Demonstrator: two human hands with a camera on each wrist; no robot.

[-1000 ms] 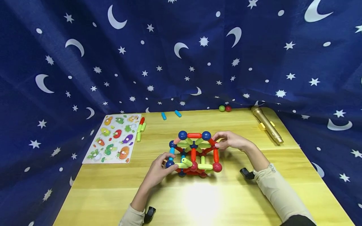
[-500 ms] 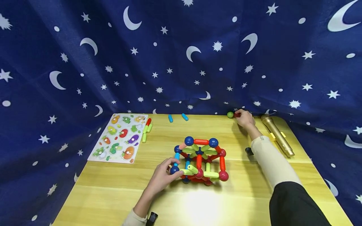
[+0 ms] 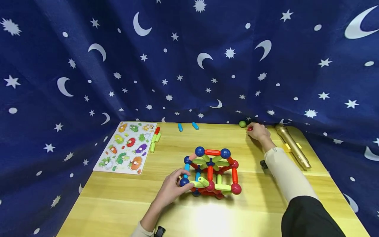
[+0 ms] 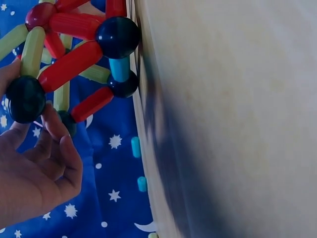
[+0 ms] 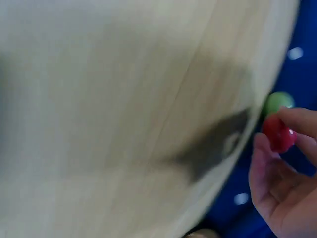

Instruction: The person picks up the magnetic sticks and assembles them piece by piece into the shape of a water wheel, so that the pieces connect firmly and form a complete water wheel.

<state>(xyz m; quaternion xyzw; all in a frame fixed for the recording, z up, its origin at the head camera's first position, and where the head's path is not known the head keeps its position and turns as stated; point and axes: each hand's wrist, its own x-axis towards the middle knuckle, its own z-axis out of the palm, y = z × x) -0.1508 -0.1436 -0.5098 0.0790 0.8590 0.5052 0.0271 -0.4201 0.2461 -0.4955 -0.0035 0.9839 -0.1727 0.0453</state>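
Note:
A frame of magnetic sticks and balls [image 3: 210, 172] stands on the table in the middle of the head view, built of red, blue and yellow-green pieces. My left hand [image 3: 171, 188] grips its near left corner, thumb and fingers about a dark blue ball [image 4: 26, 99]. A yellow-green stick [image 3: 203, 181] juts up at the frame's front. Far off at the table's back edge, my right hand [image 3: 260, 132] pinches a red ball [image 5: 278, 133] between thumb and fingers. Just beside it lies a green ball [image 3: 242, 124].
A vegetable puzzle board [image 3: 121, 149] lies at the left, with several loose red and yellow-green sticks [image 3: 152, 147] along its right side. Two blue sticks [image 3: 195, 125] lie near the back edge. A gold microphone [image 3: 293, 146] rests at the right. A starry blue curtain [image 3: 189, 59] surrounds the table.
My right hand has left the frame's right side, reached to the back edge and taken hold of the red ball, now slightly apart from the green one. My left hand keeps its grip.

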